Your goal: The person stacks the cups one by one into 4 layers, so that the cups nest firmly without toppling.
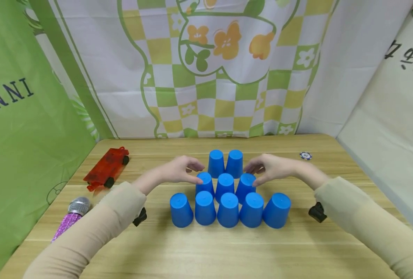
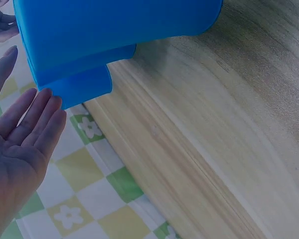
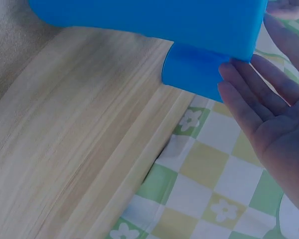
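Several upside-down blue cups stand in three rows on the table: a front row, a middle row of three and a back row of two. My left hand is beside the left end of the middle row, thumb close to that row's left cup. On the other side, my right hand hovers by the right middle cup and the back right cup. Both wrist views show fairly straight fingers near the cups, curled round nothing. Whether fingertips touch the plastic I cannot tell.
On the left of the wooden table lie a red toy car and a microphone with a glittery pink handle. A poker chip lies at the back right. A patterned cloth hangs behind the table.
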`<action>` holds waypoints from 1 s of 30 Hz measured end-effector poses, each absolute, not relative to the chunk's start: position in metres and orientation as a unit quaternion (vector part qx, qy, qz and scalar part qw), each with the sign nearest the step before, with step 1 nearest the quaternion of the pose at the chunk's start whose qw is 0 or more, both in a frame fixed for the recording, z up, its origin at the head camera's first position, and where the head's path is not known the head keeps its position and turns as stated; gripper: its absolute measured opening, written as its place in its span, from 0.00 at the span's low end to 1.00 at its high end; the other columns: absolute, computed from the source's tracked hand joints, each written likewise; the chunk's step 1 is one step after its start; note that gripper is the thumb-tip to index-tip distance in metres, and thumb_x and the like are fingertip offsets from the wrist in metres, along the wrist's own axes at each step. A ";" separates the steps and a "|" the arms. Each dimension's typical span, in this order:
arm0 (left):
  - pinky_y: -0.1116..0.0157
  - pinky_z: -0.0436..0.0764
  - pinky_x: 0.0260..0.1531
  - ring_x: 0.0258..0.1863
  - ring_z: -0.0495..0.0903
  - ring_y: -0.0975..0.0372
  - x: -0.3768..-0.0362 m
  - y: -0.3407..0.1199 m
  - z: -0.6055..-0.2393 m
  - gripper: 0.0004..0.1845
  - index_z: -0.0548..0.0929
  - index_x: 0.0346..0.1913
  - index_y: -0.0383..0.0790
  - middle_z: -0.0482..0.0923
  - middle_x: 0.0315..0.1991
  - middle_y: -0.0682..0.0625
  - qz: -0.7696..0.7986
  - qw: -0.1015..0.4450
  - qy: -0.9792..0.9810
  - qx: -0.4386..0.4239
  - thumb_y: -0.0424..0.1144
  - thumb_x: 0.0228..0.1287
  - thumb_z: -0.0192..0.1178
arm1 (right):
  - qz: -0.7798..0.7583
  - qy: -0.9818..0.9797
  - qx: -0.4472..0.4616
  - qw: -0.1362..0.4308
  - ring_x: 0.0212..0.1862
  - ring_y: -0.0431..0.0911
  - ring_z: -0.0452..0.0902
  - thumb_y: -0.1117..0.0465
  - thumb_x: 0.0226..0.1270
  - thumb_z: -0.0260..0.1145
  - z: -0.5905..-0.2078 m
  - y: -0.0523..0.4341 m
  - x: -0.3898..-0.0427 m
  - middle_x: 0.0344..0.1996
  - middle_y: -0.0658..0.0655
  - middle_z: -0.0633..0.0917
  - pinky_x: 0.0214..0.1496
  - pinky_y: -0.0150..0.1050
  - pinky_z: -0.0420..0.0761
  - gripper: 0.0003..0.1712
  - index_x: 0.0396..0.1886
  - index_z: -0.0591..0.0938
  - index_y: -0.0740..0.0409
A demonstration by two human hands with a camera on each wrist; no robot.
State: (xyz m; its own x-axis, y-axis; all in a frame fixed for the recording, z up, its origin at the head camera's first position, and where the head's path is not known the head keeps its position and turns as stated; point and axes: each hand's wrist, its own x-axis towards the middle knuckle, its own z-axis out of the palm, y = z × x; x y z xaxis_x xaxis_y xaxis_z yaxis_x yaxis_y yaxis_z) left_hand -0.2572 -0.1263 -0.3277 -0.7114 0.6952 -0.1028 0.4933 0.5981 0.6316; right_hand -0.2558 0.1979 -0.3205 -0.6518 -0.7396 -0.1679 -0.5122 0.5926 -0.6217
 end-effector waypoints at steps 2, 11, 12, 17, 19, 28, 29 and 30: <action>0.57 0.78 0.57 0.56 0.77 0.52 -0.257 -0.125 -0.328 0.27 0.75 0.57 0.31 0.77 0.56 0.40 0.293 0.170 0.877 0.342 0.43 0.58 0.66 | -0.269 0.869 -0.357 0.213 0.53 0.54 0.79 0.58 0.58 0.70 -0.320 0.196 -0.255 0.51 0.62 0.81 0.57 0.50 0.79 0.29 0.56 0.75 0.69; 0.61 0.82 0.50 0.53 0.79 0.52 -0.258 -0.120 -0.331 0.25 0.76 0.54 0.32 0.79 0.52 0.41 0.293 0.182 0.875 0.340 0.41 0.56 0.67 | -0.256 0.870 -0.362 0.218 0.54 0.54 0.79 0.60 0.57 0.70 -0.320 0.186 -0.254 0.51 0.62 0.82 0.55 0.48 0.80 0.28 0.55 0.76 0.69; 0.61 0.82 0.50 0.53 0.79 0.52 -0.257 -0.119 -0.332 0.25 0.76 0.54 0.32 0.79 0.52 0.41 0.294 0.184 0.875 0.338 0.41 0.56 0.67 | -0.253 0.870 -0.364 0.216 0.54 0.54 0.78 0.60 0.57 0.70 -0.320 0.186 -0.254 0.51 0.62 0.82 0.54 0.48 0.81 0.28 0.55 0.76 0.69; 0.62 0.82 0.49 0.53 0.79 0.52 -0.257 -0.117 -0.335 0.25 0.76 0.54 0.33 0.79 0.53 0.41 0.294 0.179 0.875 0.340 0.40 0.55 0.68 | -0.250 0.870 -0.368 0.212 0.53 0.56 0.78 0.61 0.56 0.71 -0.320 0.186 -0.253 0.51 0.64 0.81 0.53 0.49 0.81 0.28 0.54 0.76 0.70; 0.63 0.83 0.48 0.52 0.80 0.52 -0.257 -0.117 -0.335 0.24 0.77 0.53 0.33 0.79 0.52 0.41 0.294 0.176 0.874 0.345 0.40 0.55 0.68 | -0.248 0.871 -0.369 0.211 0.53 0.56 0.78 0.61 0.56 0.71 -0.320 0.186 -0.253 0.50 0.63 0.82 0.53 0.48 0.81 0.27 0.54 0.76 0.70; 0.64 0.83 0.45 0.52 0.80 0.52 -0.258 -0.115 -0.337 0.24 0.77 0.53 0.33 0.79 0.51 0.41 0.294 0.171 0.871 0.355 0.40 0.55 0.69 | -0.236 0.875 -0.375 0.193 0.51 0.55 0.80 0.64 0.55 0.71 -0.320 0.184 -0.251 0.47 0.63 0.82 0.50 0.45 0.83 0.24 0.51 0.77 0.69; 0.65 0.84 0.45 0.52 0.79 0.52 -0.258 -0.115 -0.337 0.24 0.77 0.53 0.33 0.79 0.51 0.42 0.293 0.170 0.871 0.355 0.40 0.55 0.69 | -0.233 0.875 -0.379 0.191 0.51 0.55 0.80 0.64 0.54 0.71 -0.320 0.184 -0.251 0.47 0.63 0.82 0.50 0.45 0.83 0.24 0.50 0.77 0.69; 0.65 0.84 0.45 0.52 0.79 0.52 -0.258 -0.115 -0.338 0.24 0.77 0.53 0.33 0.79 0.51 0.42 0.293 0.170 0.872 0.355 0.40 0.55 0.69 | -0.231 0.875 -0.381 0.190 0.51 0.55 0.80 0.64 0.55 0.71 -0.320 0.184 -0.251 0.47 0.63 0.82 0.50 0.45 0.83 0.24 0.50 0.77 0.69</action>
State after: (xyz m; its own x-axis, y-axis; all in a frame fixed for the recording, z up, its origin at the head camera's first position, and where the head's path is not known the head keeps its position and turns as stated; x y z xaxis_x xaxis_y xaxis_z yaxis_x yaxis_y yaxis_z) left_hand -0.2582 -0.1152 -0.3378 -0.6905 0.7180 -0.0876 0.5194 0.5765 0.6307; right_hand -0.2508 0.1841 -0.3200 -0.6378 -0.7542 -0.1565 -0.5782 0.6030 -0.5496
